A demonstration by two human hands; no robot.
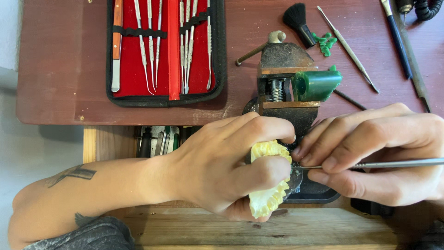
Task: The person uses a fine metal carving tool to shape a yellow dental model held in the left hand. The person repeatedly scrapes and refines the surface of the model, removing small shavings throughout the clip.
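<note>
A rusty small bench vise point(283, 78) clamping a green wax block point(318, 84) stands just behind the hands, beside an open red-lined case of steel picks point(166, 46). The left hand point(226, 171) curls closed around a pale yellow ruffled carving point(268, 178). The right hand point(370, 153) pinches a thin steel carving tool point(374, 164), lying horizontally, tip pointing left at the carving.

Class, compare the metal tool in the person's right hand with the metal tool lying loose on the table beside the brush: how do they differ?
The held tool lies level, gripped by the right hand, its tip at the pale yellow piece in the left hand. The loose tool lies slanted on the table, untouched, beside the brush. Both are thin, silvery metal rods.
</note>
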